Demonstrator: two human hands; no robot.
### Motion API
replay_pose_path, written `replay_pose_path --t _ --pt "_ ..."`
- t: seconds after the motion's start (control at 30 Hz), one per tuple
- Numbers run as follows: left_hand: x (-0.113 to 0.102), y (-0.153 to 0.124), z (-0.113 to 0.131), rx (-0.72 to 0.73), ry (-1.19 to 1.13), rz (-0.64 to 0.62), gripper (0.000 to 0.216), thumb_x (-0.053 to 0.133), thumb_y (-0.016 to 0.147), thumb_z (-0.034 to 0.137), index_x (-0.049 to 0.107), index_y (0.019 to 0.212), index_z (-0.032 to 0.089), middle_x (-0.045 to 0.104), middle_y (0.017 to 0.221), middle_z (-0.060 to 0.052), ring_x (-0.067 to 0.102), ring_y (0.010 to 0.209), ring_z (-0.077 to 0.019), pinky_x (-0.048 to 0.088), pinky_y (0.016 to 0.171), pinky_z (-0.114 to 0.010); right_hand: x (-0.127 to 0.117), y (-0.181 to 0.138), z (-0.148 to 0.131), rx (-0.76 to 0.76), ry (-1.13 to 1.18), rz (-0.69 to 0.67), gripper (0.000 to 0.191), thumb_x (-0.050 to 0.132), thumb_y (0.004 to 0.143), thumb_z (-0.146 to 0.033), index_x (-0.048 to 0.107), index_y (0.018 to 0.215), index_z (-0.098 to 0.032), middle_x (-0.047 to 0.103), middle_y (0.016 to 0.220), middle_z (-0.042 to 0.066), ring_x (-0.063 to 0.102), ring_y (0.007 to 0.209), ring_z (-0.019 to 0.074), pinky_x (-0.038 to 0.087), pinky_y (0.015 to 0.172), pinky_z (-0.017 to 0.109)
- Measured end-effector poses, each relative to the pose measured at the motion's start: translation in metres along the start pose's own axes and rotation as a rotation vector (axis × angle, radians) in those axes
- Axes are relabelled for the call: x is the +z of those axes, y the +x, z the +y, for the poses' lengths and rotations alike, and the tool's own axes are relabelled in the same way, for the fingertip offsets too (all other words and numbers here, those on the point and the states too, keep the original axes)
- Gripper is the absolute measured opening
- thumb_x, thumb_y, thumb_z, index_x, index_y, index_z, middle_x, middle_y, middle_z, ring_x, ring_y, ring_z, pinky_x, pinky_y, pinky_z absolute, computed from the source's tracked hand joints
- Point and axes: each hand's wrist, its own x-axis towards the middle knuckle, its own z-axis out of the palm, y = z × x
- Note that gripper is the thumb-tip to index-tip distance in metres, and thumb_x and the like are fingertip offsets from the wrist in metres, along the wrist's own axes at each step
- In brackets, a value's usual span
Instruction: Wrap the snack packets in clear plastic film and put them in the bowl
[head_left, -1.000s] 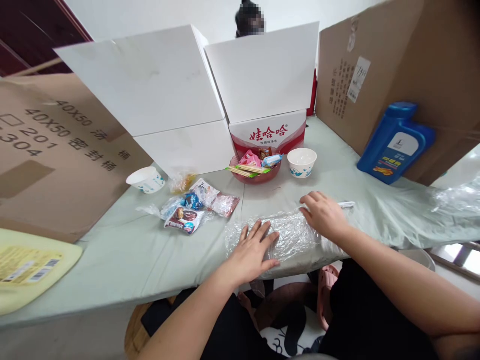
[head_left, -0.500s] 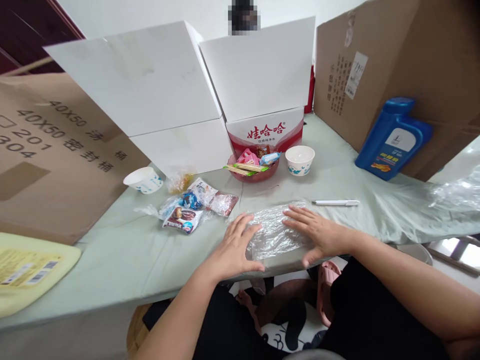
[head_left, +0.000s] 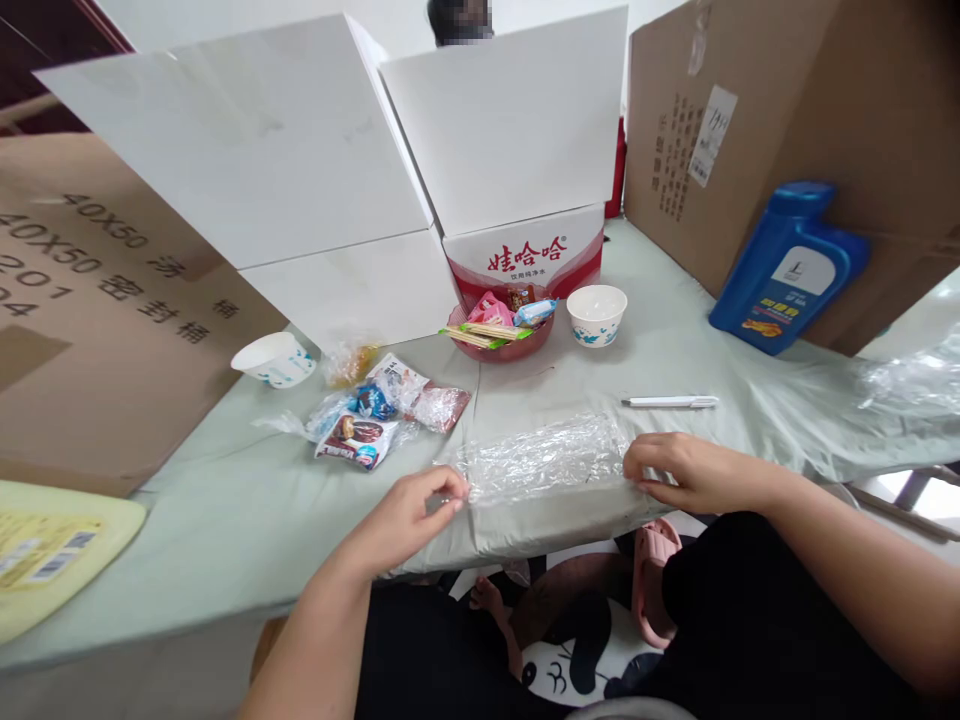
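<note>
A crinkled sheet of clear plastic film [head_left: 551, 460] lies flat near the front edge of the cloth-covered table. At its left end, my left hand [head_left: 401, 515] has finger and thumb closed on the film's near corner. My right hand [head_left: 697, 472] has its fingers curled together on the right end. Just beyond the right hand lies a white pen [head_left: 670, 402]. Several wrapped snacks [head_left: 367, 410] are heaped to the left of the film.
Behind the film stand a pink bowl [head_left: 506, 345] of packets and sticks and a white paper bowl [head_left: 597, 316]. Another paper bowl [head_left: 274, 360] is tipped at left. White boxes [head_left: 510, 130], cardboard boxes [head_left: 697, 110] and a blue bottle [head_left: 787, 270] border the table. A person's head [head_left: 459, 20] shows behind.
My hands have moved apart, from lying spread over the film to its two ends. Their fingers have curled in onto its edges. The film now looks wider from side to side.
</note>
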Motion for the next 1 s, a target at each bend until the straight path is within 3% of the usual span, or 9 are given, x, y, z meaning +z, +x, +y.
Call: replay_pose_path --t 0.07,0.17,0.23,0.37,0.53,0.8,0.9,0.97,1.0 --pt "0.000 0.005 -0.005 -0.056 -0.024 0.067 0.014 0.048 0.089 0.031 0.056 0.085 0.021 0.064 0.087 -0.002 0.061 0.085 -0.0169 0.047 0.074 -0.026 0.001 0.003 0.000 0.060 0.030 0.047 0.018 0.051 0.091 -0.030 0.058 0.102 -0.018 0.064 0.096 0.008 0.059 0.083 0.0181 0.046 0.075 0.032" --pt "0.001 0.012 -0.008 -0.076 -0.023 0.093 0.018 0.048 0.088 0.036 0.056 0.084 0.020 0.064 0.083 -0.001 0.060 0.079 -0.0164 0.046 0.070 -0.026 0.005 0.011 -0.001 0.035 0.011 0.037 0.046 0.068 0.080 -0.044 0.056 0.116 -0.018 0.064 0.106 0.010 0.060 0.094 0.0224 0.046 0.081 0.034" --pt "0.003 0.015 -0.008 -0.095 -0.040 0.111 0.018 0.048 0.088 0.037 0.054 0.085 0.021 0.064 0.083 -0.001 0.061 0.078 -0.0164 0.047 0.070 -0.026 0.010 0.018 -0.001 0.045 -0.036 0.034 0.040 0.064 0.082 -0.039 0.057 0.116 -0.019 0.066 0.102 0.009 0.061 0.093 0.0227 0.046 0.081 0.034" --pt "0.010 0.020 -0.012 -0.210 -0.021 0.219 0.013 0.048 0.088 0.035 0.050 0.086 0.022 0.063 0.074 0.002 0.064 0.069 -0.0163 0.048 0.067 -0.027 0.020 0.031 0.004 0.273 -0.064 0.156 0.025 0.043 0.093 -0.023 0.059 0.111 -0.019 0.070 0.083 0.005 0.064 0.076 0.0193 0.045 0.071 0.029" --pt "0.018 0.031 -0.009 -0.341 0.260 0.331 0.009 0.050 0.086 0.031 0.053 0.089 0.023 0.065 0.072 0.001 0.065 0.069 -0.0191 0.045 0.066 -0.028 0.027 0.044 0.012 0.458 -0.162 0.287 0.021 0.046 0.093 -0.023 0.058 0.109 -0.019 0.072 0.095 0.006 0.066 0.083 0.0206 0.043 0.073 0.028" --pt "0.019 0.039 0.002 -0.478 0.568 0.276 0.015 0.050 0.089 0.031 0.057 0.097 0.021 0.069 0.086 -0.006 0.066 0.081 -0.0260 0.045 0.066 -0.032 0.037 0.056 0.010 0.583 -0.401 0.264 0.024 0.040 0.097 -0.030 0.057 0.107 -0.018 0.070 0.101 0.010 0.067 0.087 0.0242 0.042 0.069 0.030" --pt "0.020 0.036 0.006 -0.428 0.677 0.467 0.021 0.049 0.089 0.027 0.057 0.105 0.017 0.066 0.097 -0.012 0.064 0.089 -0.0292 0.048 0.072 -0.037 0.040 0.058 0.007 0.611 -0.477 0.241 0.026 0.037 0.098 -0.033 0.056 0.108 -0.017 0.068 0.100 0.010 0.067 0.083 0.0246 0.041 0.065 0.031" --pt "0.027 0.035 0.013 -0.258 0.709 0.619 0.021 0.045 0.090 0.023 0.058 0.105 0.016 0.062 0.102 -0.013 0.060 0.096 -0.0284 0.048 0.081 -0.039 0.040 0.059 0.004 0.623 -0.503 0.223 0.028 0.037 0.098 -0.034 0.056 0.109 -0.017 0.067 0.101 0.011 0.066 0.080 0.0242 0.042 0.064 0.031" --pt "0.032 0.034 0.017 -0.139 0.690 0.624 0.020 0.043 0.092 0.023 0.059 0.103 0.018 0.062 0.102 -0.012 0.059 0.098 -0.0268 0.048 0.084 -0.038 0.039 0.059 0.003 0.622 -0.513 0.216 0.028 0.036 0.098 -0.034 0.056 0.109 -0.017 0.066 0.102 0.011 0.066 0.081 0.0241 0.043 0.065 0.032"
